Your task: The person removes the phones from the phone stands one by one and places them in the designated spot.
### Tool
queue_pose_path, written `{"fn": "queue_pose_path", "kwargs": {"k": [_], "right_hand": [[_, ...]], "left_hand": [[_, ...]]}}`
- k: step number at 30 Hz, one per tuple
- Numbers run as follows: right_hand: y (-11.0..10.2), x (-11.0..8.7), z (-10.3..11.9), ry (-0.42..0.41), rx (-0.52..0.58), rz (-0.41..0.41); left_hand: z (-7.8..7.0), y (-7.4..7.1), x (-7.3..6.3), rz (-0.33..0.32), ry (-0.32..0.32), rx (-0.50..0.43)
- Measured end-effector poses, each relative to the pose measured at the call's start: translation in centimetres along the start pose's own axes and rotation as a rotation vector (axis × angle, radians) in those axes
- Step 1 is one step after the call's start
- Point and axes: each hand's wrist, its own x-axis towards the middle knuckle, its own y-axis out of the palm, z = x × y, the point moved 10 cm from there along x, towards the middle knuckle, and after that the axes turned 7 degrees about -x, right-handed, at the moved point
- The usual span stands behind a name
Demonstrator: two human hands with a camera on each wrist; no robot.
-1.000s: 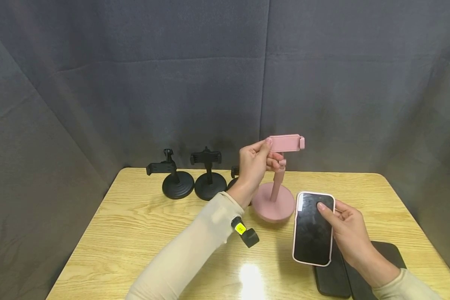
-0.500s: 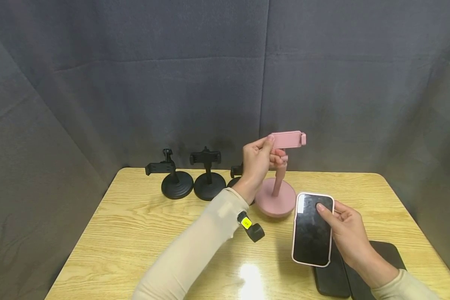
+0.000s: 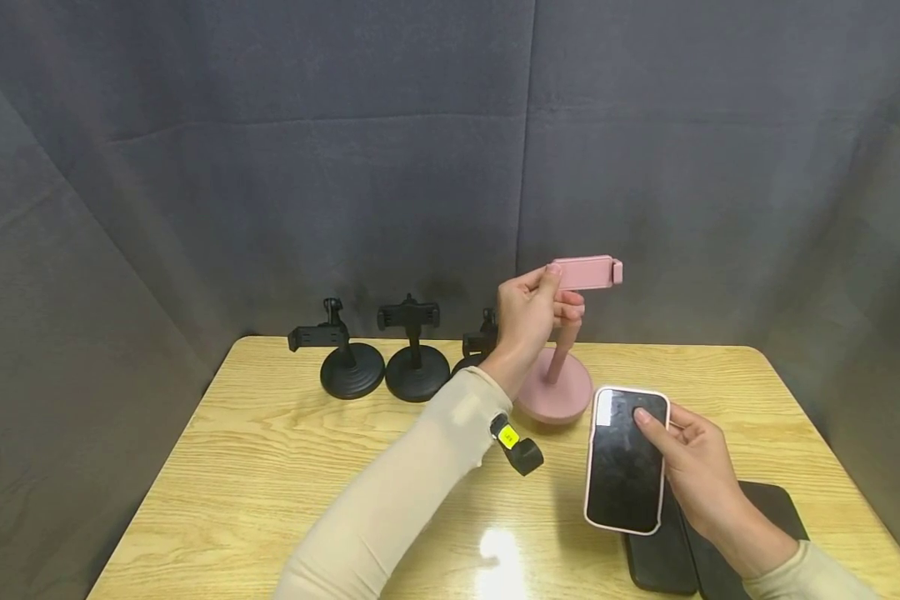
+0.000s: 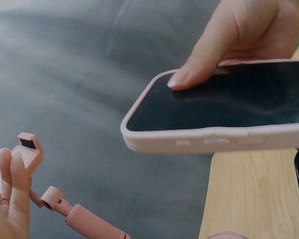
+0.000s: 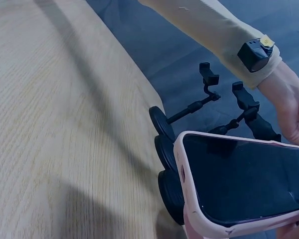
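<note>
A pink phone stand (image 3: 553, 400) with a round base is near the back of the table. My left hand (image 3: 532, 321) pinches the left end of its clamp between thumb and fingers, other fingers by the neck. Lower right, my right hand (image 3: 701, 479) grips a smartphone (image 3: 624, 483) in a pale pink case, thumb lying on the dark screen. The phone is held upright, apart from the clamp. In the left wrist view the phone (image 4: 214, 112) fills the right side, while the clamp (image 4: 32, 157) shows lower left. Whether the stand's base touches the table, I cannot tell.
Three black phone stands line the back left: one (image 3: 352, 372) at the end, one (image 3: 417, 375) beside it, and another (image 3: 480, 340) partly behind my left arm. Two dark phone-like slabs, one (image 3: 656, 558) under my right hand, lie on the wooden table (image 3: 270, 483). Grey curtains surround it.
My left hand and the pink stand have shifted up and slightly right in the head view, uncovering more of the third black stand. The right hand and smartphone stay nearly still.
</note>
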Motion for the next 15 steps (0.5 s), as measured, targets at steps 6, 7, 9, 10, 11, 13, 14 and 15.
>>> {"fn": "queue_pose_path", "kwargs": {"k": [6,7,9,10,11,13,14,15], "right_hand": [[-0.2,-0.2,-0.2,0.009,-0.010,-0.006],[-0.2,-0.2,-0.2,0.010,-0.007,-0.004],[-0.2,-0.2,-0.3,0.009,0.002,-0.002],[-0.2,-0.3,-0.3,0.009,0.001,-0.002],[-0.2,-0.3,-0.3,0.009,0.003,-0.002],[-0.3,-0.3,-0.4,0.010,0.000,-0.006],[-0.3,-0.3,-0.4,0.010,-0.004,-0.009],[-0.4,-0.4,-0.4,0.011,-0.008,-0.012]], "left_hand": [[0.0,0.7,-0.1,-0.022,-0.006,0.005],[0.1,0.8,-0.1,-0.029,-0.006,0.003],[0.3,0.8,0.0,-0.041,-0.010,-0.009],[0.4,0.8,0.0,-0.047,-0.014,-0.007],[0.6,0.9,0.1,-0.055,-0.021,-0.003],[0.9,0.9,0.1,-0.065,-0.035,0.004],[1.1,0.9,0.1,-0.068,-0.042,0.006],[1.3,0.9,0.1,-0.072,-0.048,0.010]]}}
